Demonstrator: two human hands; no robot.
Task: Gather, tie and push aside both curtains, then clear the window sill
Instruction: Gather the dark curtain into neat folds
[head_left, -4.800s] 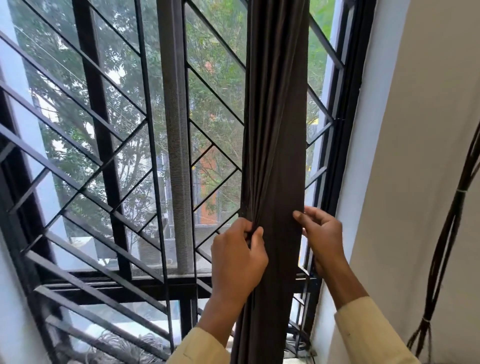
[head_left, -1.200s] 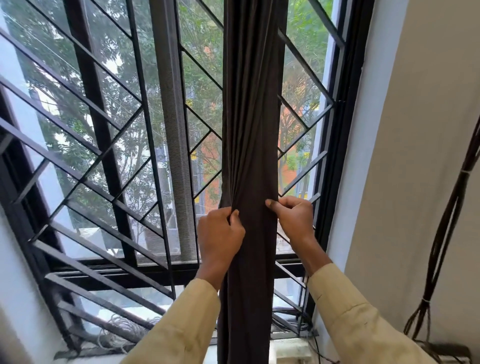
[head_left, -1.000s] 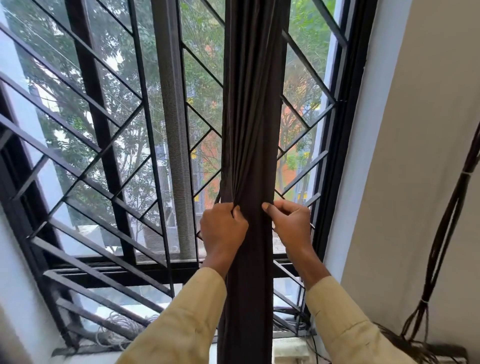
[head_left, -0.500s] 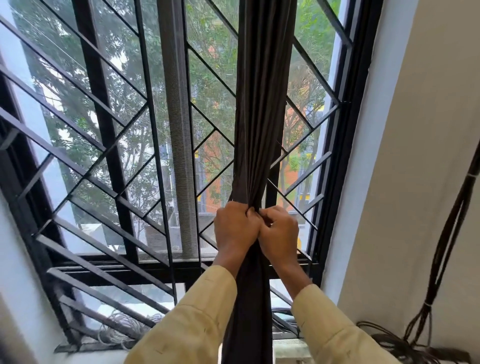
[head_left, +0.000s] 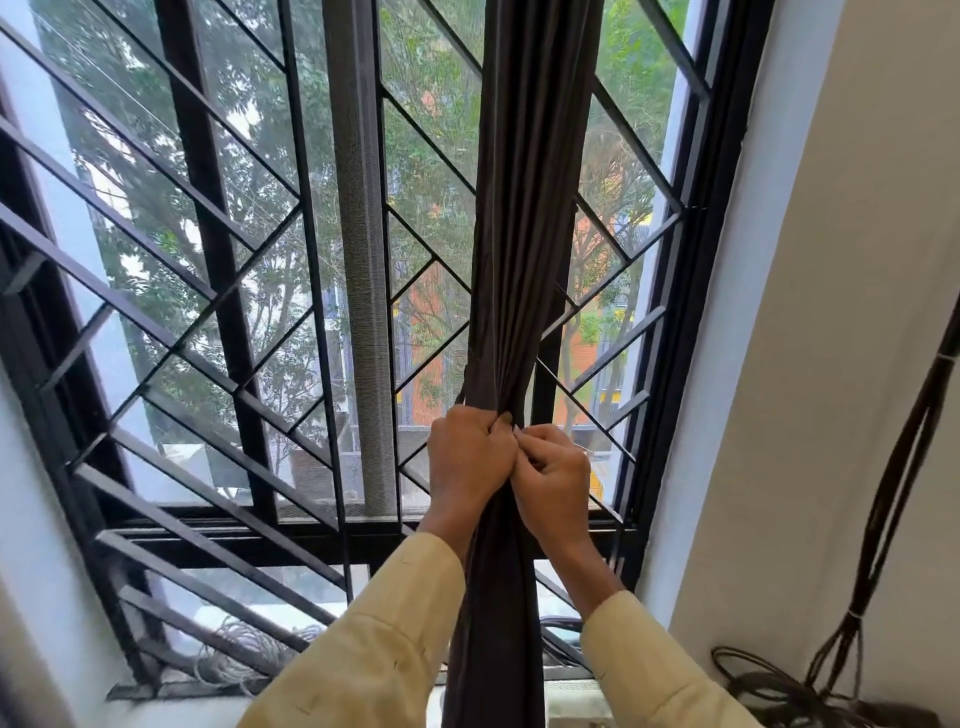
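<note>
Both hands were closed on the curtain (head_left: 519, 260): left hand (head_left: 470, 457) & right hand (head_left: 553, 480) touched each other, fabric was squeezed between them into a narrow bundle in front of the grille (head_left: 208, 291). Gathering seemed nearly done; no tie was seen yet, pushing aside was left. 2nd curtain was not in view. Sill (head_left: 171, 709) was not cleared: wire coil (head_left: 244, 649) lay there, cables (head_left: 769, 686) near right wall.

left hand (head_left: 470, 457) + right hand (head_left: 553, 480): touching, both clenched round gathered curtain (head_left: 524, 234) | window grille (head_left: 218, 291) behind
</note>
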